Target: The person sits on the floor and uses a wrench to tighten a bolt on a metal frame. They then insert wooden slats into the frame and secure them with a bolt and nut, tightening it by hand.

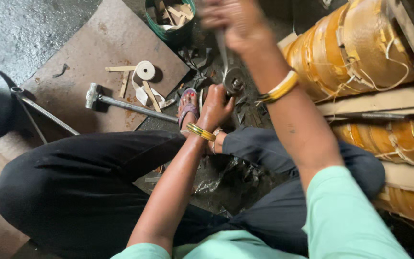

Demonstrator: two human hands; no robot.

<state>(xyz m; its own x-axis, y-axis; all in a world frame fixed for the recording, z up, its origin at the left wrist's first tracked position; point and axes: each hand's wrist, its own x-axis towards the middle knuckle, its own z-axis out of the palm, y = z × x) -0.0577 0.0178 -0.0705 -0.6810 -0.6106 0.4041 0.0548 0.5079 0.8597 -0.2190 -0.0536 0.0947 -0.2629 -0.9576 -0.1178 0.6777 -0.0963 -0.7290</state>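
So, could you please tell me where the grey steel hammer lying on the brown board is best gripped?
Grip the grey steel hammer on its long bare handle, near the end by the sandalled foot, coming from above: it lies flat, head away, with free board either side.

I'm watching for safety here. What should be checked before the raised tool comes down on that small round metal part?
1. Left hand steadies the small round grey metal part: ok, touching it.
2. Left fingers clear of the striking spot: not ok, right beside it.
3. Right hand has a firm grip on the slim grey metal tool: cannot tell, blurred.
4. Sandalled foot clear: not ok, close by.
5. Long-handled grey metal hammer out of the way: ok, lying on the brown board.
6. Eye protection: cannot tell.
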